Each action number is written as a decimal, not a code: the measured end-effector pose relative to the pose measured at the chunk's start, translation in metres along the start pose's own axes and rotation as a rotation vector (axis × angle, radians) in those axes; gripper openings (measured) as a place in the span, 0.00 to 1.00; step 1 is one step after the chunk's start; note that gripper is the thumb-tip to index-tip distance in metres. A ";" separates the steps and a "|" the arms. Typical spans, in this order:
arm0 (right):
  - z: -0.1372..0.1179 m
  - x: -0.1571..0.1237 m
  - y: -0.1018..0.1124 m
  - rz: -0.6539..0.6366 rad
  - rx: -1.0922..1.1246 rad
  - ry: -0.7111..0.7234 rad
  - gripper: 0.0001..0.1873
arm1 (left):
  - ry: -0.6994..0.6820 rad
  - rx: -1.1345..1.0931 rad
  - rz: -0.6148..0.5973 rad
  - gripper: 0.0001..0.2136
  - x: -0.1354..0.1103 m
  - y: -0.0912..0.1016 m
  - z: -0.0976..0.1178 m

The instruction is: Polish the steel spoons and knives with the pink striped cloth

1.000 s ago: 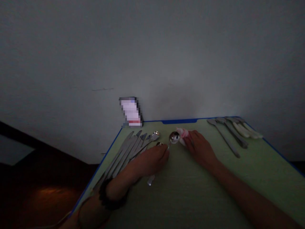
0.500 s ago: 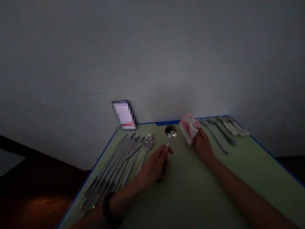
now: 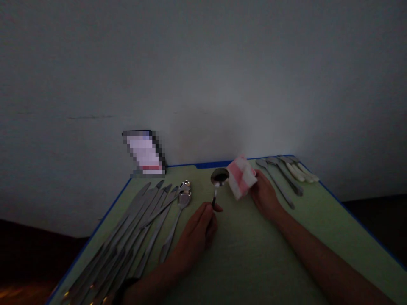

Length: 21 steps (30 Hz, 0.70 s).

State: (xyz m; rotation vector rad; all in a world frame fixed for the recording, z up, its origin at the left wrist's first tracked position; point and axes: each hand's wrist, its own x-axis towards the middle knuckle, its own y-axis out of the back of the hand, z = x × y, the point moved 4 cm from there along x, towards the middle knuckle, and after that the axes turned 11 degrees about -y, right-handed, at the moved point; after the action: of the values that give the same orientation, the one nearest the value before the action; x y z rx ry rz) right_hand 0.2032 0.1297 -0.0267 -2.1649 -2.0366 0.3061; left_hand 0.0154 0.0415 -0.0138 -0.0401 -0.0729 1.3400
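A shiny metal spoon [image 3: 219, 177] stands bowl up in my left hand [image 3: 199, 226], whose fingers are closed round its handle. Just right of the bowl, my right hand [image 3: 265, 192] grips a folded pink and white cloth [image 3: 241, 178]. A small gap shows between cloth and spoon. Left of my left hand lie several table knives [image 3: 136, 216], fanned out side by side, with two spoons [image 3: 185, 197] at their right end. My left forearm hides part of their handles.
On the right of the green, blue-edged table [image 3: 248, 254] lie several metal utensils [image 3: 276, 182] and some with white handles [image 3: 297, 171]. A phone with a blurred screen [image 3: 144, 152] leans against the grey wall [image 3: 203, 76] at the back left.
The whole scene has shifted left as the view turned slightly right. The cloth in my right hand has turned and shows a different fold. My left hand still holds the spoon upright.
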 end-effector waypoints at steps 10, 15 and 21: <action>-0.010 -0.011 -0.011 -0.036 -0.333 0.064 0.15 | 0.006 0.071 -0.055 0.12 0.000 -0.001 0.002; -0.018 -0.024 -0.024 -0.023 -0.686 0.186 0.16 | -0.010 0.045 -0.034 0.12 0.002 0.000 0.003; -0.014 -0.014 -0.013 0.019 -0.574 0.139 0.11 | 0.023 0.004 0.009 0.13 0.003 0.002 0.000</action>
State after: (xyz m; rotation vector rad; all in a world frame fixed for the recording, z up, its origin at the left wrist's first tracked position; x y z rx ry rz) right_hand 0.1933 0.1171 -0.0097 -2.4144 -2.2173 -0.4755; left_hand 0.0144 0.0445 -0.0140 -0.0525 -0.0506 1.3481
